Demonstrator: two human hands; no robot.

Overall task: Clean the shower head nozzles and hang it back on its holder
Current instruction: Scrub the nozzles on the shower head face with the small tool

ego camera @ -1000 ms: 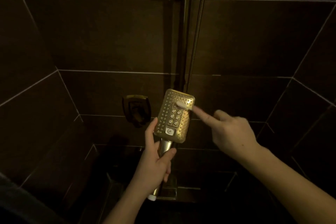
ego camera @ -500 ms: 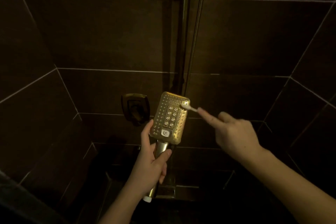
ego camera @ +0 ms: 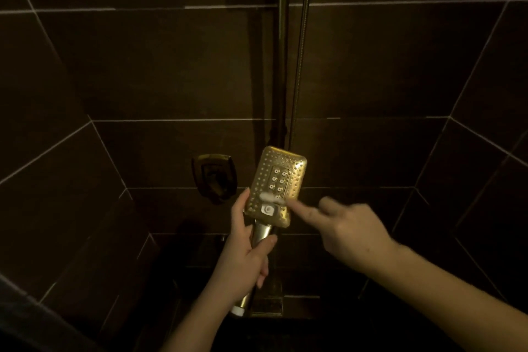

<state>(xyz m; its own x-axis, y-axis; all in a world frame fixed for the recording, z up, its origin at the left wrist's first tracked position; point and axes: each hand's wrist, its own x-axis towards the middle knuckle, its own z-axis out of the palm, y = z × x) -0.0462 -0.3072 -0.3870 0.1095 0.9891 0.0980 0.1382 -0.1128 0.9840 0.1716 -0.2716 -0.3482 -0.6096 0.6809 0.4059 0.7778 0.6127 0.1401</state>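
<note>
A gold rectangular shower head [ego camera: 281, 180] faces me, nozzle side up, in front of the dark tiled wall. My left hand [ego camera: 245, 263] grips its handle from below, thumb along the left edge of the head. My right hand [ego camera: 351, 231] holds a small white-tipped brush [ego camera: 267, 196], with the index finger stretched along it. The blurred brush tip lies on the lower part of the nozzle face, just above the white button. The brush's handle is hidden by my fingers.
A vertical rail [ego camera: 283, 66] and a metal hose [ego camera: 303, 51] run up the wall behind the head. A gold valve plate [ego camera: 214, 174] sits on the wall to the left. A floor drain [ego camera: 268, 306] lies below my left hand.
The brush tip has moved from the upper right corner of the nozzle face down to its lower left part. My right hand dropped with it. My left hand keeps its grip.
</note>
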